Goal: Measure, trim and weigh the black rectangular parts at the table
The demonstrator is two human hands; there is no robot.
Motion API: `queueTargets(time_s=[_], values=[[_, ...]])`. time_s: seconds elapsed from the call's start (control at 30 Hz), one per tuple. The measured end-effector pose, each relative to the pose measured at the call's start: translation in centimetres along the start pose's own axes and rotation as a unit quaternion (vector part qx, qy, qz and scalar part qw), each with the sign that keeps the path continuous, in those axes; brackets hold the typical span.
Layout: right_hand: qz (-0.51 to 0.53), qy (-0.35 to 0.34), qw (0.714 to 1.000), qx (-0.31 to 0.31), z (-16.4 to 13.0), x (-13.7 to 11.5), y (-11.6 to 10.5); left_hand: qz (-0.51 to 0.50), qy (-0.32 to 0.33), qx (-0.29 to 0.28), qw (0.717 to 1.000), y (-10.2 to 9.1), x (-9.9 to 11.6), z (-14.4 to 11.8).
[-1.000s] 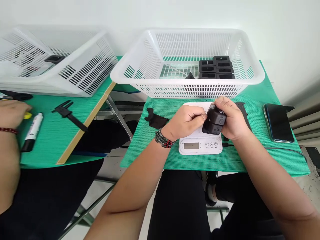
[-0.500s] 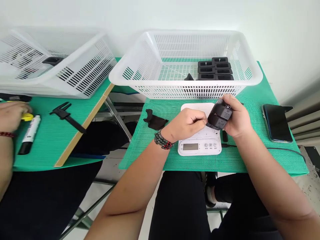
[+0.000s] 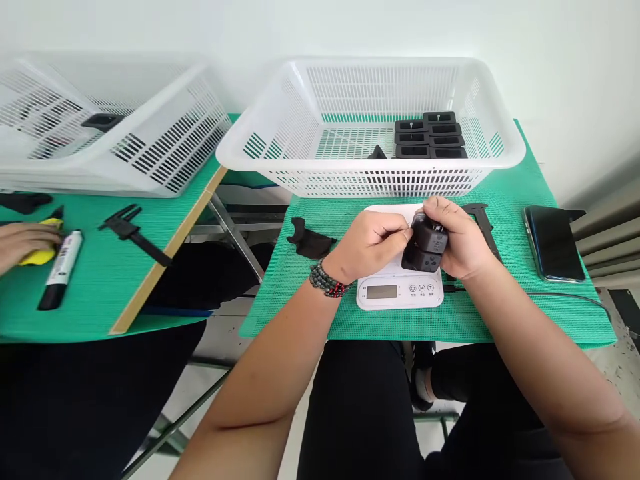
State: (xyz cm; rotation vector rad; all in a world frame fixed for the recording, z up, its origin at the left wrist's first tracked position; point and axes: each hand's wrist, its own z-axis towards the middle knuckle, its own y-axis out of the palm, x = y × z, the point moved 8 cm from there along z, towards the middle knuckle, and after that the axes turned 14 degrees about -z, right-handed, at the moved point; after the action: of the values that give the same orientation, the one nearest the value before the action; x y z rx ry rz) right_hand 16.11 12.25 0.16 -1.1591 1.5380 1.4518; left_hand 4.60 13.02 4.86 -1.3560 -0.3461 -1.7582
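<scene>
My right hand is wrapped round a black moulded plastic part with raised markings, above a white digital kitchen scale. With fingers pinched together, my left hand, a beaded bracelet at its wrist, grips the near left edge of that part; its fingertips are partly hidden. A dark piece of cut material lies left of the scale. To the right, partly behind my right hand, is a black caliper.
A white plastic basket with several black frame-like parts stands at the back. On the right lie a phone and a cable. On the left table are another basket, a caliper, a marker and a co-worker's hand on a yellow object.
Both hands have turned the black part and drawn it slightly left and down. The caliper behind my right hand shows more. The co-worker's hand has shifted on the yellow object.
</scene>
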Motion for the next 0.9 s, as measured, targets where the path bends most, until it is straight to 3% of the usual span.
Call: queueTargets(time_s=[0.2,0.4,0.5,0.77,0.9], values=[[0.038,0.004,0.998,0.040,0.2,-0.1,-0.9,-0.002,-0.020,-0.026,0.999,0.6,-0.3,0.0],[0.003,0.019,1.000,-0.021,0.0,0.6,0.8,-0.002,0.015,0.013,1.000,0.0,0.1,0.0],[0.002,0.011,1.000,-0.018,-0.1,0.6,0.8,0.001,0.017,0.024,1.000,-0.1,0.1,0.0],[0.009,-0.044,0.998,0.039,0.6,-0.7,-1.5,-0.018,0.017,0.037,0.999,-0.2,-0.1,0.0],[0.003,-0.066,0.997,0.042,0.6,-1.1,-2.0,-0.037,0.008,0.007,0.999,0.3,-0.3,0.0]])
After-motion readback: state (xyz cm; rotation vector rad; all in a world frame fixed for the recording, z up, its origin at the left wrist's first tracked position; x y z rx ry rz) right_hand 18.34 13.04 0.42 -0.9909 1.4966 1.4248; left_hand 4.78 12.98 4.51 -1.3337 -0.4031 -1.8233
